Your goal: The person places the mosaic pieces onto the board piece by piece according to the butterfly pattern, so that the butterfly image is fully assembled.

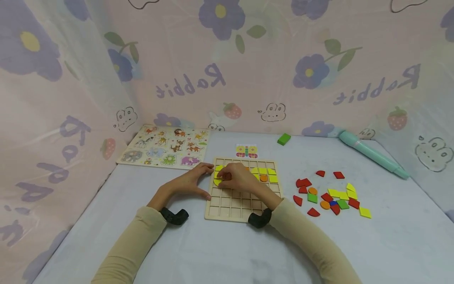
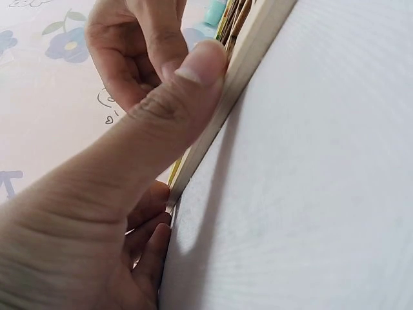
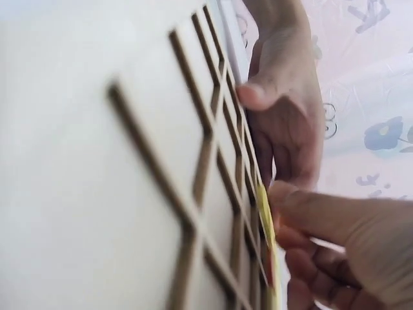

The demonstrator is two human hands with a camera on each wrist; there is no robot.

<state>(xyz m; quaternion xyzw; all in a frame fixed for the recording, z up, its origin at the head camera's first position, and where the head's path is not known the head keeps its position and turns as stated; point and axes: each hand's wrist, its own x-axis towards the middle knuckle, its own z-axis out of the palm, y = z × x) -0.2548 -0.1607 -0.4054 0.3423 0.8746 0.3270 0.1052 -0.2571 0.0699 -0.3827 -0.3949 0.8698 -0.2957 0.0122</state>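
Note:
My right hand (image 1: 237,177) is over the upper left of a wooden grid board (image 1: 227,213), its fingers curled. Thumb and fingertips pinch a yellow quarter-round piece (image 3: 265,213) at the board's left column; part of it is hidden. My left hand (image 1: 189,182) lies along the board's left edge, thumb (image 2: 193,77) against the rim and fingers spread past the upper corner. Yellow pieces (image 1: 263,170) and an orange disc (image 1: 263,178) sit in the upper rows, some covered by my right hand. Lower cells show bare wood.
Loose red, yellow, green, orange and blue pieces (image 1: 343,195) lie right of the board. Behind it are a butterfly picture card (image 1: 246,151) and a green block (image 1: 284,139). An animal puzzle board (image 1: 163,146) lies back left, a teal pen-shaped object (image 1: 372,154) back right.

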